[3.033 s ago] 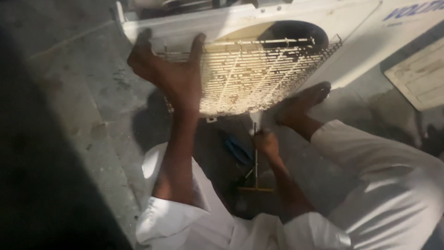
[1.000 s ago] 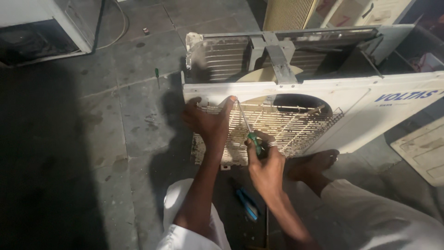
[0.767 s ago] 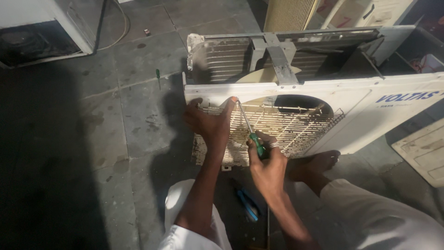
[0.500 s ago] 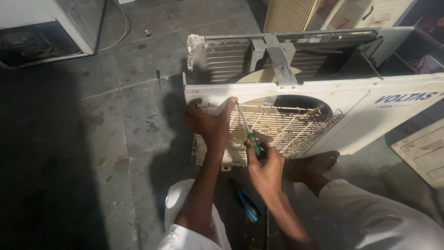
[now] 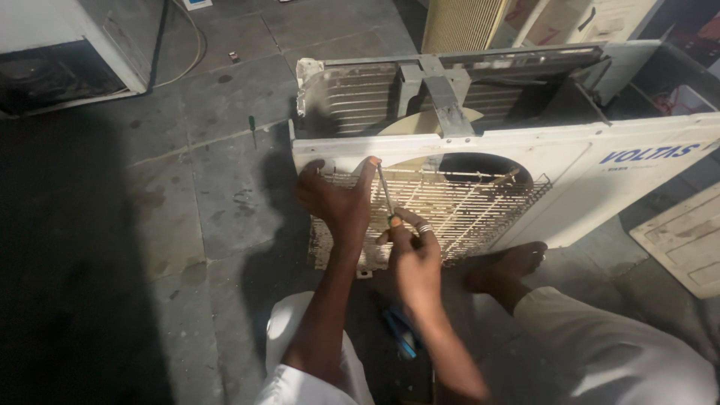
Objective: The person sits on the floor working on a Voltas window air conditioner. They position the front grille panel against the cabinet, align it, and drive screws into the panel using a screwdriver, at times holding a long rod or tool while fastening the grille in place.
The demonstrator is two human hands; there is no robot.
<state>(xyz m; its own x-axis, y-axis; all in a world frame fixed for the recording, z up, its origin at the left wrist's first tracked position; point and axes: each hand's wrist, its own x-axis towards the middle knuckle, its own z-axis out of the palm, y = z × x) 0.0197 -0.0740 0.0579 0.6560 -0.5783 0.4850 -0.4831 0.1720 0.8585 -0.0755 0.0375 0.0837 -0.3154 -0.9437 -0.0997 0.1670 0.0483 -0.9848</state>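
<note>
A white outdoor air-conditioner unit (image 5: pixel 600 187) stands on the stone floor with its top cover off. Over its round fan opening sits a cream wire fan grille (image 5: pixel 465 206). My left hand (image 5: pixel 334 199) grips the grille's upper left corner, fingers spread over the wires. My right hand (image 5: pixel 409 247) holds a green-handled screwdriver (image 5: pixel 384 191), its thin shaft pointing up to the top edge of the grille near my left fingertips. A ring shows on one right finger.
My bare foot (image 5: pixel 510 266) rests by the unit's lower edge. A blue-handled tool (image 5: pixel 401 334) lies on the floor between my knees. A small screwdriver (image 5: pixel 253 127) lies further left. Another white cabinet (image 5: pixel 67 52) stands top left, a flat panel (image 5: pixel 686 244) at right.
Three seconds ago my right hand was low by the floor and the view was close in. Since then it has come up with the screwdriver to the grille's top edge; my left hand stays.
</note>
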